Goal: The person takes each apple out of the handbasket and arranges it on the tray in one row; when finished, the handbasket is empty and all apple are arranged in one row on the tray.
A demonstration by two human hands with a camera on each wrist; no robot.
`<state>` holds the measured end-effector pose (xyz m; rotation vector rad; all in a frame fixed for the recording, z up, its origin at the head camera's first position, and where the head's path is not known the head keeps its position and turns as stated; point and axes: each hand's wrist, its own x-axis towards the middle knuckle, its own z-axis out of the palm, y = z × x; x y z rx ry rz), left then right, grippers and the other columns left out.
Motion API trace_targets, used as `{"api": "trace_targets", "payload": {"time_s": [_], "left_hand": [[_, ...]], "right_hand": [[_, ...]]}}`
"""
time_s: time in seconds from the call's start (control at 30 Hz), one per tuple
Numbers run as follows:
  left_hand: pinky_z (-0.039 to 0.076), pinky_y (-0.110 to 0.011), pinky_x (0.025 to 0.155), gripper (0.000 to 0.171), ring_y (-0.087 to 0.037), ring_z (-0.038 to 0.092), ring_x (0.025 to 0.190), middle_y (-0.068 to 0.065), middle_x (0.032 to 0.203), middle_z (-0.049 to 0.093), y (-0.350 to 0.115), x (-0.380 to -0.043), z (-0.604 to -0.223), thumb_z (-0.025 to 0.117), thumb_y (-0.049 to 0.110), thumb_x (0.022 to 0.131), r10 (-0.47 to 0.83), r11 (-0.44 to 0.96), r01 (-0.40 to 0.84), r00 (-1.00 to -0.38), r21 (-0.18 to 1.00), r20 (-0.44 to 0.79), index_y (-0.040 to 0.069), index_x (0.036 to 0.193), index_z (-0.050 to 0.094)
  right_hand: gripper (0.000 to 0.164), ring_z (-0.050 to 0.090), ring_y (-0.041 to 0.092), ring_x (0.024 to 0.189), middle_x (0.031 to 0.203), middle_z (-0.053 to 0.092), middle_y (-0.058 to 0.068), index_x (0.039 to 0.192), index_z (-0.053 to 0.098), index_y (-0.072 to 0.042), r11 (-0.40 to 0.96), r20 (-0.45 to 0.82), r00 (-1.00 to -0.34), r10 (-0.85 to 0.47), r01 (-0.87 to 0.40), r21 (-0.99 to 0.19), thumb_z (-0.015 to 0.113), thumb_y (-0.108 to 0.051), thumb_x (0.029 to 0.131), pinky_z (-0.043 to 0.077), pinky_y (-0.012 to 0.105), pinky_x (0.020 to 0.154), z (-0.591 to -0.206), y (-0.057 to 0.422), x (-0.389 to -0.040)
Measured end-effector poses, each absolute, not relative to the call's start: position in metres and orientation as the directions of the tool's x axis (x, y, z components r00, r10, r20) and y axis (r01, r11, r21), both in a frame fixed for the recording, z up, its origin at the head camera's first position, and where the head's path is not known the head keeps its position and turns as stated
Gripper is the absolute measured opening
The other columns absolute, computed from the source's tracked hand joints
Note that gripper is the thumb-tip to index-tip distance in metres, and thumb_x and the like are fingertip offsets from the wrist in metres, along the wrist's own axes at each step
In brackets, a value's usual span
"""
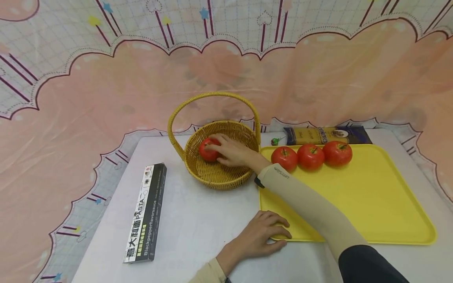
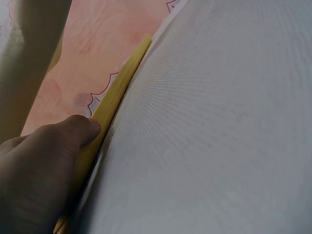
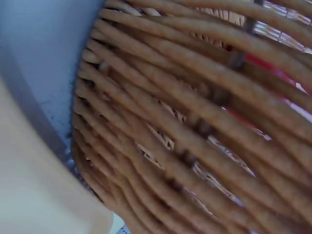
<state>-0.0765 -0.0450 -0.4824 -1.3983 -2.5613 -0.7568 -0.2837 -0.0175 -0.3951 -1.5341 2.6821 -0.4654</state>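
In the head view my right hand point(image 1: 231, 151) reaches into a yellow wicker basket point(image 1: 221, 182) and grips a red tomato point(image 1: 208, 149) at its left inner side. The right wrist view is filled by the basket's weave point(image 3: 195, 117), which hides that hand. My left hand point(image 1: 260, 236) holds the near left corner of a yellow tray point(image 1: 354, 204), fingers over the rim and thumb point(image 2: 85, 127) along the outside edge. Three more red tomatoes, a left one point(image 1: 284, 158), a middle one point(image 1: 310, 157) and a right one point(image 1: 337, 153), sit in a row along the tray's far edge.
A black-and-white pasta box point(image 1: 146, 212) lies on the white table point(image 1: 198, 236) left of the basket. Behind the tray lies a yellow and dark blue packet point(image 1: 318, 135), with a small green item point(image 1: 275, 141) beside it. The basket's tall handle point(image 1: 214, 94) arches above its far side.
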Motion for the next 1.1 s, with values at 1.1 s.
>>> {"api": "trace_targets", "payload": {"time_s": [1.1], "left_hand": [[0.033,-0.020,0.096,0.016,-0.003,0.045,0.115,0.013,0.120,0.057,-0.047,-0.076,-0.481,0.059,0.035,0.091,0.759,0.440,0.823,-0.555,0.359,0.342,0.032,0.104,0.067]], "right_hand": [[0.063,0.029,0.034,0.135,0.152,0.013,0.011,0.145,0.035,-0.031,0.473,-0.016,-0.496,-0.868,-0.819,-0.323,0.064,-0.034,0.089,0.040,0.049,0.102,-0.396,-0.040,-0.292]]}}
